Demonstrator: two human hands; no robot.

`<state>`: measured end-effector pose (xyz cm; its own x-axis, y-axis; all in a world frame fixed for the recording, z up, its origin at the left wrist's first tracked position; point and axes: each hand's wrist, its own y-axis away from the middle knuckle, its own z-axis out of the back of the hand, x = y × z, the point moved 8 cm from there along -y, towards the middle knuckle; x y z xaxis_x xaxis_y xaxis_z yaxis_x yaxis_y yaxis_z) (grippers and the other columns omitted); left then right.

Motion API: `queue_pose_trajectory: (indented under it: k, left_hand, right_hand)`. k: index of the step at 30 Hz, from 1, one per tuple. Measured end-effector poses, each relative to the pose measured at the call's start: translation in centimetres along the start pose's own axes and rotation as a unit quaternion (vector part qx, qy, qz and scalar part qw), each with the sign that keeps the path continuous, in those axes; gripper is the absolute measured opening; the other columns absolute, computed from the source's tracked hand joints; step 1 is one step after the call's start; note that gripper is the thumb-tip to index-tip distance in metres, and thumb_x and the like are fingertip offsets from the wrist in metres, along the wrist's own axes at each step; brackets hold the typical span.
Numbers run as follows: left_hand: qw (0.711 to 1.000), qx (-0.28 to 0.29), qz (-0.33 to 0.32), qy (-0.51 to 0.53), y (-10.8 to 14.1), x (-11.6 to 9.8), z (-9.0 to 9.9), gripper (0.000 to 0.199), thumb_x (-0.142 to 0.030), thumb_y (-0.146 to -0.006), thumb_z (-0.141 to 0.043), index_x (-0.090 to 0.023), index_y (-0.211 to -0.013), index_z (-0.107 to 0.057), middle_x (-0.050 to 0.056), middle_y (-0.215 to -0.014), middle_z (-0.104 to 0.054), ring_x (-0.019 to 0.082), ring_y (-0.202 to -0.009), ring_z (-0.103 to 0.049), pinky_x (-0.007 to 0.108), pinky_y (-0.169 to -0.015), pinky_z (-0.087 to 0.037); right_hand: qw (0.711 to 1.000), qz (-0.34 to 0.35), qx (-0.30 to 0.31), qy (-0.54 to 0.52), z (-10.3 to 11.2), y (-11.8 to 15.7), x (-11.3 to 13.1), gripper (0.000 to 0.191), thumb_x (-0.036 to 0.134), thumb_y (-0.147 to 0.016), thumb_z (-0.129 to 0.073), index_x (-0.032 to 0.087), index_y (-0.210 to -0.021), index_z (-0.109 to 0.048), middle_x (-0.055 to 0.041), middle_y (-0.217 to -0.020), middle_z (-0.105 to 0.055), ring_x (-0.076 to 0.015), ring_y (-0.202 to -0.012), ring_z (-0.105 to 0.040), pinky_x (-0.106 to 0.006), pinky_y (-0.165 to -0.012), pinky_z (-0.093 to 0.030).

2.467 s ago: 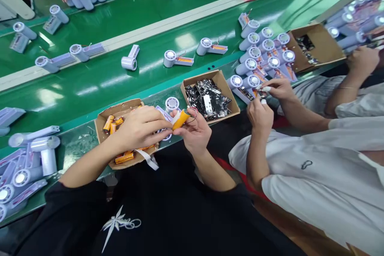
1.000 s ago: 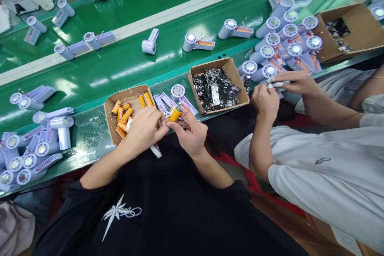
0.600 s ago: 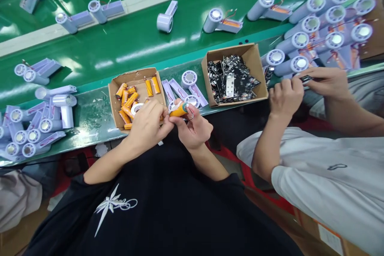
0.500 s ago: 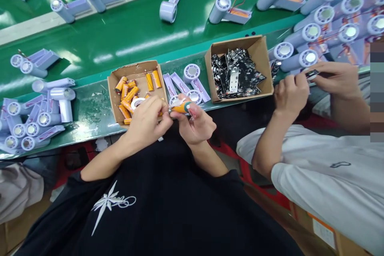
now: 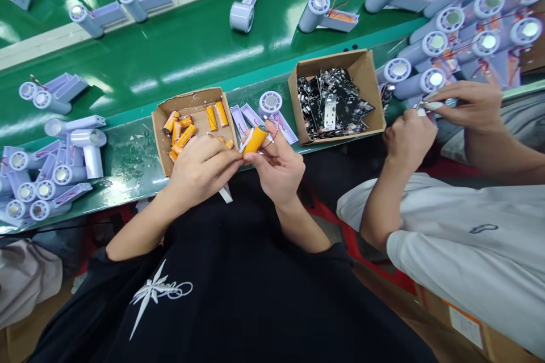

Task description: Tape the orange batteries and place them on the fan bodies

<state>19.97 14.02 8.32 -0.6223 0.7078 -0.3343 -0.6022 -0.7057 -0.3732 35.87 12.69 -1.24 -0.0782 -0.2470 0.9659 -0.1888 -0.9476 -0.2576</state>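
My left hand is closed, palm down, by the near right corner of the battery box. From under it sticks the pale end of a lilac fan housing; the rest is hidden by the hand. Its fingertips meet the lower end of an orange cylindrical battery. My right hand grips that battery, tilted, with a thin dark wire looping by the fingers. Just beyond lie several lilac fan housings. More orange batteries lie in the cardboard box on the left.
A second cardboard box holds black circuit boards. Lilac fans crowd the bench at left and right. Others stand on the green belt. At right, a co-worker's hands handle a small part.
The battery has turned more upright in my right hand, showing its orange side and wire. My left hand has shifted slightly, covering the white ring and baring more of the pale end below.
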Motion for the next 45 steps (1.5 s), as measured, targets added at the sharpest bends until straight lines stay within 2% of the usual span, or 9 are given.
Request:
queue_pose_trajectory:
  k: [5,11,14,22,28,31,36,40,45]
  left_hand:
    - [0.995,0.088,-0.041,-0.015,-0.5,0.2,0.6,0.017,-0.035,-0.109,-0.066,-0.027,-0.101,-0.079,0.005,-0.088,-0.072,0.022,-0.081,-0.063,0.040,-0.074,-0.045]
    - [0.988,0.142,-0.033,-0.051,-1.5,0.3,1.0,0.032,-0.034,-0.109,-0.060,-0.023,-0.083,-0.075,0.007,-0.081,-0.068,0.024,-0.080,-0.061,0.041,-0.073,-0.044]
    - [0.988,0.129,-0.012,-0.089,-1.3,0.5,1.0,0.032,-0.034,-0.108,-0.059,-0.022,-0.084,-0.076,0.008,-0.081,-0.068,0.025,-0.080,-0.061,0.042,-0.072,-0.044]
    - [0.985,0.024,-0.007,-0.172,0.3,-0.2,0.3,0.032,-0.027,-0.109,-0.058,-0.023,-0.080,-0.070,0.005,-0.073,-0.059,0.023,-0.076,-0.058,0.040,-0.071,-0.042]
    - [0.993,0.053,0.043,-0.095,0.0,0.9,0.0,0.027,-0.030,-0.106,-0.060,-0.022,-0.087,-0.076,0.007,-0.079,-0.065,0.026,-0.083,-0.063,0.043,-0.081,-0.051]
    - [0.994,0.068,0.073,-0.048,-0.4,1.6,0.5,0.024,-0.030,-0.103,-0.062,-0.021,-0.089,-0.080,0.006,-0.079,-0.070,0.024,-0.080,-0.064,0.040,-0.079,-0.051]
    - [0.988,0.123,0.086,0.029,-1.2,2.2,0.3,0.022,-0.029,-0.094,-0.068,-0.021,-0.074,-0.072,0.001,-0.070,-0.068,0.019,-0.069,-0.061,0.034,-0.072,-0.046]
    - [0.984,0.143,0.098,0.031,-1.5,2.5,0.3,0.024,-0.031,-0.092,-0.067,-0.022,-0.070,-0.066,0.002,-0.067,-0.067,0.019,-0.067,-0.059,0.035,-0.071,-0.045]
    - [0.961,0.225,0.119,0.105,-1.7,2.8,-0.4,0.030,-0.029,-0.095,-0.058,-0.021,-0.066,-0.060,0.000,-0.064,-0.062,0.015,-0.058,-0.051,0.032,-0.067,-0.042]
  right_hand:
    - [0.998,-0.046,0.043,-0.008,-0.9,-0.2,0.1,0.082,0.041,-0.092,-0.093,0.030,-0.166,-0.059,-0.0017,-0.138,-0.083,-0.0273,-0.114,-0.086,-0.039,-0.100,-0.075]
    - [0.998,-0.027,0.061,0.000,-1.6,-0.4,0.9,0.075,0.039,-0.094,-0.090,0.031,-0.163,-0.062,0.0007,-0.140,-0.082,-0.0243,-0.109,-0.087,-0.035,-0.097,-0.075]
    - [0.998,-0.027,0.050,0.007,-2.0,-0.3,0.8,0.077,0.035,-0.091,-0.094,0.032,-0.162,-0.064,-0.0003,-0.142,-0.081,-0.0263,-0.113,-0.086,-0.037,-0.100,-0.074]
    - [1.000,-0.024,0.004,0.011,-2.6,-0.1,0.4,0.077,0.028,-0.093,-0.091,0.030,-0.165,-0.060,-0.0018,-0.141,-0.081,-0.0267,-0.122,-0.084,-0.038,-0.107,-0.072]
    - [1.000,-0.022,-0.018,-0.013,-2.6,0.5,0.1,0.081,0.028,-0.093,-0.091,0.030,-0.167,-0.057,-0.0027,-0.139,-0.082,-0.0262,-0.118,-0.085,-0.039,-0.106,-0.073]
    - [1.000,-0.005,-0.026,-0.011,-2.3,0.9,0.1,0.080,0.031,-0.094,-0.091,0.031,-0.167,-0.057,-0.0028,-0.136,-0.083,-0.0260,-0.116,-0.085,-0.038,-0.104,-0.074]
    - [0.998,0.054,-0.028,-0.005,-1.9,1.4,0.7,0.071,0.038,-0.094,-0.090,0.030,-0.160,-0.065,-0.0038,-0.135,-0.084,-0.0266,-0.110,-0.087,-0.037,-0.097,-0.076]
    - [0.993,0.110,-0.050,0.010,-1.5,1.8,1.6,0.061,0.036,-0.098,-0.087,0.035,-0.156,-0.069,-0.0017,-0.134,-0.084,-0.0232,-0.096,-0.089,-0.033,-0.089,-0.077]
    - [0.988,0.114,-0.044,0.099,-1.5,2.1,1.2,0.062,0.047,-0.092,-0.091,0.031,-0.150,-0.073,-0.0034,-0.123,-0.088,-0.0270,-0.092,-0.089,-0.037,-0.088,-0.077]
